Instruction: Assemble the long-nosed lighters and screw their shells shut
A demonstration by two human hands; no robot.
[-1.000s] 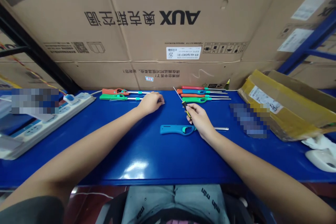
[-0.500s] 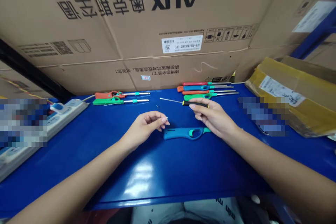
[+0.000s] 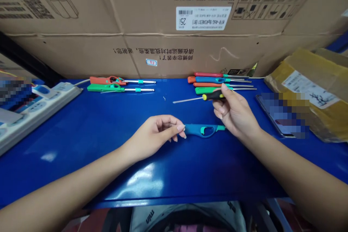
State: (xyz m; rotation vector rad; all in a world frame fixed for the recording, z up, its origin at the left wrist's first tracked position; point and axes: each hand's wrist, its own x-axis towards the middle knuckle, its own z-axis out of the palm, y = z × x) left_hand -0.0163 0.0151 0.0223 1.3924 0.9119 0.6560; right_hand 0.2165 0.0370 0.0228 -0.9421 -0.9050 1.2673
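Note:
A blue long-nosed lighter [image 3: 202, 130] with a green trigger lies across the middle of the blue table [image 3: 89, 127]. My left hand [image 3: 157, 134] pinches its fingertips together at the lighter's left end; what they hold is too small to name. My right hand [image 3: 235, 113] hovers over the lighter's right part, closed on a thin screwdriver [image 3: 210, 96] with a black and yellow handle, its shaft pointing left.
Several more lighters [image 3: 217, 82] lie at the back right, two more lighters [image 3: 114, 84] at the back left. A white power strip [image 3: 35, 107] sits at the left, a yellow-taped carton [image 3: 312, 87] at the right. Large cardboard boxes [image 3: 163, 25] wall off the back.
My left hand left the back of the table and came, pinched, to the blue lighter's left end. The screwdriver in my right hand swung from upright to lying level, pointing left.

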